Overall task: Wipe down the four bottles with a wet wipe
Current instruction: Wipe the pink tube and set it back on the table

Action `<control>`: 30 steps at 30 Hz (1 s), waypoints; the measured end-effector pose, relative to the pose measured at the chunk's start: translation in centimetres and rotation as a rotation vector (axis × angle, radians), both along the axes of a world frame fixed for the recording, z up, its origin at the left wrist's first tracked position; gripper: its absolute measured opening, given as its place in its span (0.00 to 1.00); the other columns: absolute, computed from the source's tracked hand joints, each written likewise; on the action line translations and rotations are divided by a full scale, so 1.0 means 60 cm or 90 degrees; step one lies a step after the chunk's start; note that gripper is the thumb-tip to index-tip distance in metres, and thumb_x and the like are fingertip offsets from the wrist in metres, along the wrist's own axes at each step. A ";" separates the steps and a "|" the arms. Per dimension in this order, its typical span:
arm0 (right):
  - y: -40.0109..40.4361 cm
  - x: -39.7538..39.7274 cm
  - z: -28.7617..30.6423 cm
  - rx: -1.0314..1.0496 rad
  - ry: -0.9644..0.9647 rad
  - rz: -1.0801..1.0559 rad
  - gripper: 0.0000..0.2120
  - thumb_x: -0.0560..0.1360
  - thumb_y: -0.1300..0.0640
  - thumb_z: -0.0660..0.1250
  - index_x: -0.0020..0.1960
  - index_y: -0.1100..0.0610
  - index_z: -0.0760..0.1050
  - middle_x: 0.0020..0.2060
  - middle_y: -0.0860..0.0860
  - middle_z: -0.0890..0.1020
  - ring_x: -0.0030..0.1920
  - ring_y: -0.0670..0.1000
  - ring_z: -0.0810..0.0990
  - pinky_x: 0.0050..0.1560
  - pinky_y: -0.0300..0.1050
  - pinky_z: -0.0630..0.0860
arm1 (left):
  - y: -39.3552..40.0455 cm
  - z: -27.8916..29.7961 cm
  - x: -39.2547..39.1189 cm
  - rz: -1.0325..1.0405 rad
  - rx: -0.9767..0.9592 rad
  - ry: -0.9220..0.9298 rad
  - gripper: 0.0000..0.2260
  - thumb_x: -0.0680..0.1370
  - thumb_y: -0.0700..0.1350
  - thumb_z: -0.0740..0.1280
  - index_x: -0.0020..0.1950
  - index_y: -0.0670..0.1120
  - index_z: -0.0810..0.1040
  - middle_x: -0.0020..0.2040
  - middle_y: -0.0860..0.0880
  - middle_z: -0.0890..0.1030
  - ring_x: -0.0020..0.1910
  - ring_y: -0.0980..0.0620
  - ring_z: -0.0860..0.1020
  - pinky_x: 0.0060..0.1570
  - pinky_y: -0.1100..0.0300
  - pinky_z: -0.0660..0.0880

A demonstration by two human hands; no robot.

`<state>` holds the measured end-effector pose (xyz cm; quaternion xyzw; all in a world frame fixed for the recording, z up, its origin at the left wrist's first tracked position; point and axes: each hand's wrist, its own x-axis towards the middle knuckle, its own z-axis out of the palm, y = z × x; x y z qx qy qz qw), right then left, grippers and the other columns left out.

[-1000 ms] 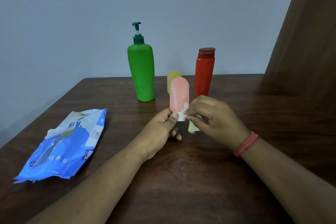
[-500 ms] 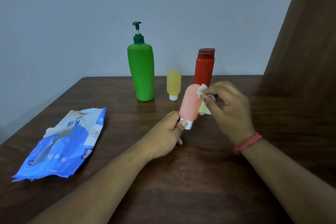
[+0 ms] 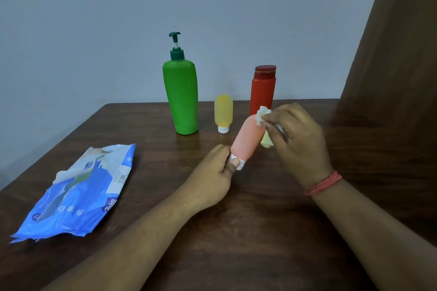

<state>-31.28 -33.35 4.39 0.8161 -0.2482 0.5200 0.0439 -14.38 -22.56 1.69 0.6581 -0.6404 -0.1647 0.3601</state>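
From my head view, my left hand (image 3: 212,179) pinches the white cap end of the pink bottle (image 3: 248,139), holding it tilted off the table (image 3: 236,243) with its rounded end up and to the right. My right hand (image 3: 300,139) has its fingers curled round the wet wipe (image 3: 261,114), pressing it against the upper end of that bottle. The green pump bottle (image 3: 182,99), the small yellow bottle (image 3: 223,111) and the red bottle (image 3: 262,90) stand upright at the back of the table; whether any is already wiped I cannot tell. The blue wipes pack (image 3: 80,191) lies flat well to my left. To do this well, I think I should keep the cap grip firm, drag the wipe down the full length, and roll the bottle between strokes so no side is missed, cap included.
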 end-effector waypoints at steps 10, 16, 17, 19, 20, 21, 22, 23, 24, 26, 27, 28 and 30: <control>0.011 0.023 -0.019 0.111 0.045 0.162 0.03 0.76 0.63 0.73 0.49 0.58 0.81 0.47 0.48 0.79 0.48 0.44 0.77 0.50 0.33 0.73 | 0.007 0.002 0.014 -0.001 0.020 0.196 0.11 0.85 0.51 0.56 0.66 0.55 0.73 0.44 0.57 0.73 0.42 0.57 0.72 0.51 0.55 0.74; 0.013 0.016 -0.015 0.121 -0.005 0.182 0.04 0.75 0.65 0.73 0.49 0.59 0.82 0.47 0.50 0.80 0.49 0.47 0.79 0.48 0.44 0.78 | 0.003 -0.008 0.006 -0.021 0.022 0.237 0.10 0.85 0.53 0.57 0.62 0.57 0.76 0.38 0.58 0.73 0.39 0.58 0.72 0.50 0.53 0.74; 0.014 0.017 -0.016 0.116 0.038 0.201 0.04 0.75 0.64 0.73 0.49 0.59 0.82 0.47 0.50 0.80 0.48 0.47 0.79 0.48 0.44 0.78 | 0.003 -0.010 0.009 -0.013 0.009 0.265 0.10 0.84 0.55 0.58 0.60 0.58 0.77 0.36 0.59 0.73 0.38 0.58 0.71 0.50 0.52 0.74; 0.017 0.021 -0.019 0.091 0.117 0.218 0.04 0.75 0.63 0.74 0.49 0.58 0.82 0.46 0.49 0.80 0.48 0.47 0.79 0.48 0.44 0.78 | 0.002 -0.012 0.015 0.009 -0.011 0.293 0.10 0.83 0.55 0.58 0.57 0.58 0.78 0.35 0.60 0.73 0.37 0.58 0.71 0.49 0.51 0.74; 0.017 0.023 -0.019 0.079 0.139 0.219 0.04 0.75 0.62 0.74 0.49 0.58 0.82 0.46 0.49 0.80 0.48 0.47 0.79 0.48 0.44 0.78 | 0.001 -0.012 0.017 0.017 -0.017 0.295 0.10 0.84 0.54 0.58 0.57 0.56 0.78 0.35 0.58 0.73 0.37 0.57 0.71 0.49 0.52 0.73; 0.018 0.024 -0.019 0.068 0.149 0.216 0.04 0.75 0.62 0.73 0.50 0.58 0.82 0.47 0.50 0.80 0.49 0.47 0.79 0.49 0.44 0.78 | 0.000 -0.012 0.016 0.023 -0.021 0.294 0.09 0.85 0.52 0.58 0.57 0.55 0.78 0.36 0.57 0.73 0.36 0.57 0.72 0.48 0.53 0.73; 0.019 0.024 -0.018 0.057 0.154 0.211 0.04 0.75 0.61 0.73 0.50 0.58 0.82 0.47 0.50 0.80 0.49 0.47 0.78 0.49 0.44 0.78 | 0.000 -0.011 0.014 0.024 -0.027 0.291 0.09 0.85 0.50 0.57 0.56 0.55 0.77 0.36 0.56 0.73 0.36 0.58 0.71 0.46 0.56 0.72; 0.021 0.024 -0.017 0.044 0.160 0.206 0.04 0.76 0.61 0.73 0.50 0.58 0.82 0.47 0.50 0.80 0.50 0.47 0.79 0.49 0.45 0.78 | 0.001 -0.009 0.011 0.021 -0.032 0.281 0.09 0.85 0.50 0.57 0.55 0.55 0.77 0.36 0.57 0.73 0.36 0.58 0.71 0.44 0.59 0.71; 0.023 0.024 -0.016 0.028 0.169 0.203 0.04 0.76 0.61 0.72 0.51 0.59 0.82 0.48 0.51 0.81 0.50 0.48 0.79 0.49 0.46 0.79 | 0.001 -0.006 0.007 0.016 -0.035 0.264 0.08 0.85 0.50 0.57 0.55 0.56 0.76 0.36 0.57 0.73 0.36 0.59 0.71 0.43 0.62 0.70; 0.028 0.024 -0.015 -0.012 0.198 0.195 0.04 0.77 0.61 0.71 0.51 0.59 0.82 0.48 0.52 0.81 0.50 0.50 0.80 0.50 0.47 0.80 | 0.002 -0.002 0.002 0.006 -0.038 0.220 0.07 0.85 0.50 0.57 0.53 0.56 0.74 0.39 0.55 0.73 0.38 0.60 0.71 0.41 0.64 0.68; 0.030 0.024 -0.014 -0.035 0.210 0.183 0.04 0.77 0.61 0.71 0.52 0.59 0.82 0.48 0.52 0.81 0.50 0.51 0.80 0.51 0.47 0.80 | 0.002 -0.002 0.001 0.005 -0.039 0.201 0.06 0.85 0.49 0.57 0.52 0.56 0.73 0.40 0.55 0.73 0.39 0.59 0.71 0.41 0.65 0.67; 0.030 0.024 -0.013 -0.051 0.210 0.166 0.05 0.76 0.62 0.72 0.52 0.59 0.82 0.48 0.52 0.81 0.50 0.51 0.80 0.52 0.47 0.80 | 0.001 -0.001 0.001 0.006 -0.041 0.180 0.06 0.85 0.48 0.58 0.51 0.56 0.73 0.41 0.55 0.72 0.39 0.60 0.70 0.40 0.66 0.66; 0.027 0.021 -0.008 -0.060 0.164 0.123 0.04 0.76 0.63 0.72 0.51 0.60 0.82 0.48 0.53 0.81 0.50 0.50 0.79 0.54 0.43 0.77 | 0.001 -0.002 0.003 0.003 -0.042 0.116 0.06 0.85 0.47 0.58 0.50 0.55 0.72 0.43 0.55 0.71 0.40 0.60 0.70 0.39 0.69 0.66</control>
